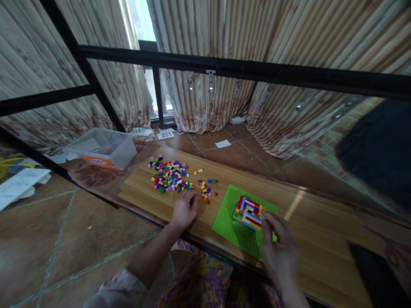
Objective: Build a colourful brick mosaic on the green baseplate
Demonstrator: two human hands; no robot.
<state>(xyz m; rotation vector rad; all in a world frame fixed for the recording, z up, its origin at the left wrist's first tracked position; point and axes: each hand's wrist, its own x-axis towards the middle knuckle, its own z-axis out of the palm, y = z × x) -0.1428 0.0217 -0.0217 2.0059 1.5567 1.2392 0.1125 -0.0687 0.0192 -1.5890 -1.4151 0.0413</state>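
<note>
A square build of toy building bricks, layered in red, white, yellow and blue, sits on a bright green baseplate. My right hand is at the build's right edge, thumb and fingers drawn together in a pinch; whatever lies between the fingertips is hidden. On the wooden board, my left hand rests left of the baseplate with its fingers curled together, and I cannot make out what they hold. Just beyond it is a small cluster of loose bricks, mostly yellow and purple. A larger pile of mixed-colour bricks spreads farther left.
A clear plastic bin with an orange label stands at the table's left end. The wooden board runs along the table, with a dark flat object at the right. Black metal bars cross in front of striped curtains.
</note>
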